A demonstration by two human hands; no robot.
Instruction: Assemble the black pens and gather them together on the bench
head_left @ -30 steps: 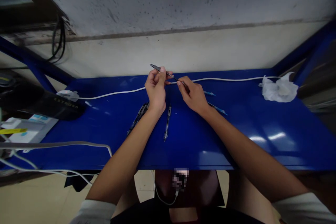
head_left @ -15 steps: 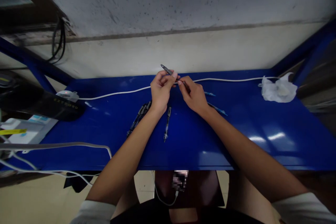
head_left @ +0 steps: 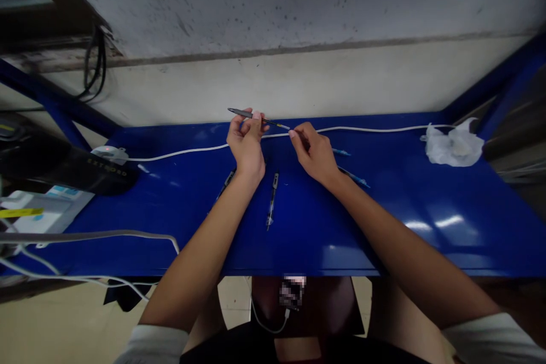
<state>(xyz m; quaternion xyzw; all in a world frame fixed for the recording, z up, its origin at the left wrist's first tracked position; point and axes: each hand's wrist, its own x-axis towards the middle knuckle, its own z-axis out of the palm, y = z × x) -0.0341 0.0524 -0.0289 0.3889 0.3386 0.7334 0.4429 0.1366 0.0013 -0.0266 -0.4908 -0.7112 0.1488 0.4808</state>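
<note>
My left hand (head_left: 247,145) pinches the grey part of a pen (head_left: 239,112) above the back of the blue table, its end pointing up and left. A thin dark pen refill (head_left: 275,123) with a yellowish band and a pale end sticks out from those fingers to the right. That end reaches the fingertips of my right hand (head_left: 313,151), which are pinched together; what they hold is hidden. A clear-barrelled pen with a grey clip (head_left: 273,199) lies between my forearms. Other pens (head_left: 226,185) lie partly behind my left forearm. Blue pens (head_left: 356,178) lie beside my right wrist.
A white cable (head_left: 183,152) runs along the back of the blue table (head_left: 409,193). Crumpled white plastic (head_left: 454,145) lies at the right. A black cylindrical object (head_left: 94,168), a white box (head_left: 42,210) and loose cables are at the left. The wall stands right behind.
My left hand has moved left with the grey pen part, which now lies flatter. More of the refill shows between the hands. My right hand has stayed nearly in place.
</note>
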